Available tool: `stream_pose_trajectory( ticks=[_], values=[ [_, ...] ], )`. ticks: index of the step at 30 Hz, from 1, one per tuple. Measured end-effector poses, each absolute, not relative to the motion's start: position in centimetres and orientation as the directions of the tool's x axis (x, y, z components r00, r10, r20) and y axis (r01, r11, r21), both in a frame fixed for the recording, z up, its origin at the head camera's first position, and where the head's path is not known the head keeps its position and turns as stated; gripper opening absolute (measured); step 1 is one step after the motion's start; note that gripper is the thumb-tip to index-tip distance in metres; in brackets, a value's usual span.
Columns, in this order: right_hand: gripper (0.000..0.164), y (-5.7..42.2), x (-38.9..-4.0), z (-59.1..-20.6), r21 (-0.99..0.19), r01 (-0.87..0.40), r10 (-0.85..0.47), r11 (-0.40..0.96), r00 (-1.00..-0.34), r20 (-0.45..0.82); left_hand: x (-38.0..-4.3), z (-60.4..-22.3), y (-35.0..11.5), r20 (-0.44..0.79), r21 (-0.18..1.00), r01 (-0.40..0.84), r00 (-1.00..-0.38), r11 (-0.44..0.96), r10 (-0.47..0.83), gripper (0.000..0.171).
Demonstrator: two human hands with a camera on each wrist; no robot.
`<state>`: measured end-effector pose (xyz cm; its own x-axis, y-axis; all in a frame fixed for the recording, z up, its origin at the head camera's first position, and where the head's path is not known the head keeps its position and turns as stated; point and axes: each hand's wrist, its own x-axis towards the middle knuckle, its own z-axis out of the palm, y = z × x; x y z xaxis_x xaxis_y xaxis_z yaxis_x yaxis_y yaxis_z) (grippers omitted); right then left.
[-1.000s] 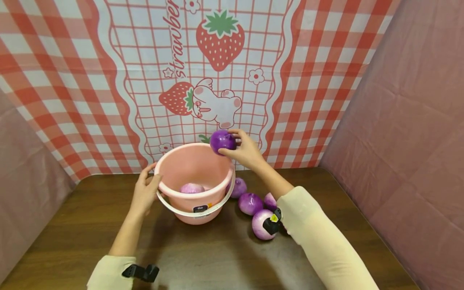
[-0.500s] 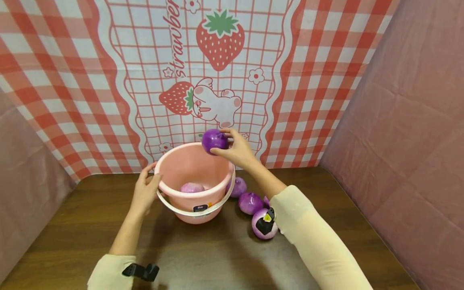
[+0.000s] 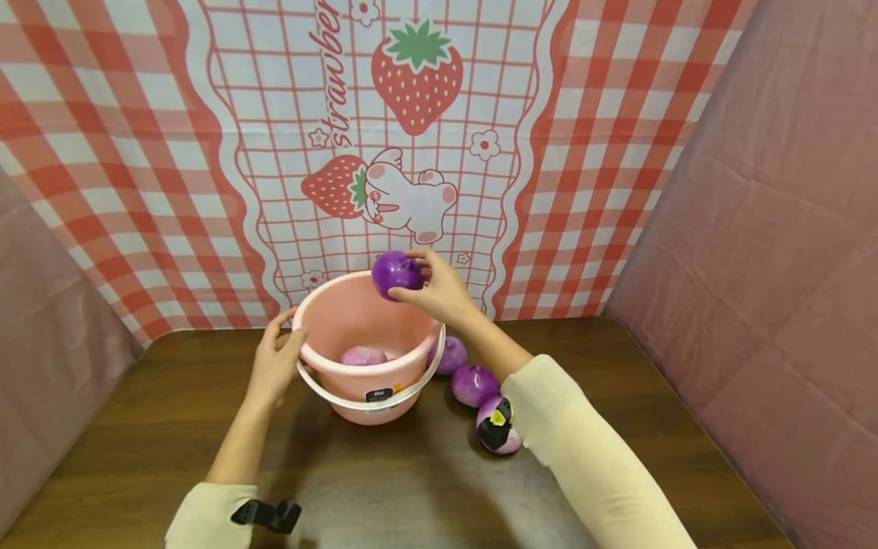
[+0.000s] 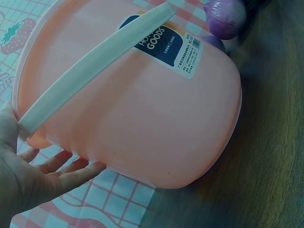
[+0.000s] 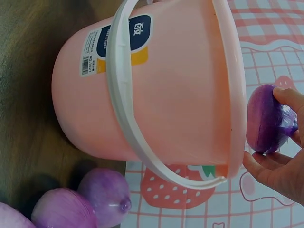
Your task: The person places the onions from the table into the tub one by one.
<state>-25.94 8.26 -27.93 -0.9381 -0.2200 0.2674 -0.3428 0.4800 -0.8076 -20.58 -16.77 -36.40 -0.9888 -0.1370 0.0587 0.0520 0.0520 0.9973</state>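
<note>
My left hand [image 3: 273, 362] holds the left rim of a pink bucket [image 3: 350, 316], thumb over the edge and fingers along the outside. The bucket stands on the table, its white handle [image 4: 90, 66] hanging down in front. At least one pale purple onion [image 3: 362, 356] lies inside. With fingers and thumb, my right hand [image 3: 442, 293] grips a dark purple onion [image 3: 396, 275] over the bucket's far right rim. From the right wrist view, this onion [image 5: 266, 118] is just beyond the bucket's mouth.
Several more onions rest on the wooden table [image 3: 384, 488] right of the bucket, including a purple onion [image 3: 475, 386] and a paler onion [image 3: 507, 441] partly behind the black wrist camera. A strawberry-print checked cloth [image 3: 604, 152] hangs close behind the bucket.
My right hand has carried the dark purple onion leftward, from beside the right rim to over the bucket's far side. The left hand and bucket stay in place.
</note>
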Motion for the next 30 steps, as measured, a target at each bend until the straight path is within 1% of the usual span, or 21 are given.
stream_pose_trajectory(
  ticks=[11,17,30],
  values=[
    [0.067,7.0,-25.8,-28.5,-0.781,-0.379,-0.254,0.497,-0.924,0.287,-20.4,-36.3,-16.8,0.060,0.997,0.054,-0.989,0.054,-0.135,0.050],
    [0.067,6.4,-25.8,-29.0,-0.766,-0.378,-0.257,0.519,-0.924,0.282,-20.4,-36.3,-16.7,0.063,0.997,0.056,-0.989,0.056,-0.136,0.050],
    [0.065,5.2,-25.9,-29.9,-0.786,-0.365,-0.271,0.498,-0.927,0.259,-20.6,-36.4,-16.7,0.072,0.996,0.064,-0.986,0.060,-0.148,0.050]
  ],
)
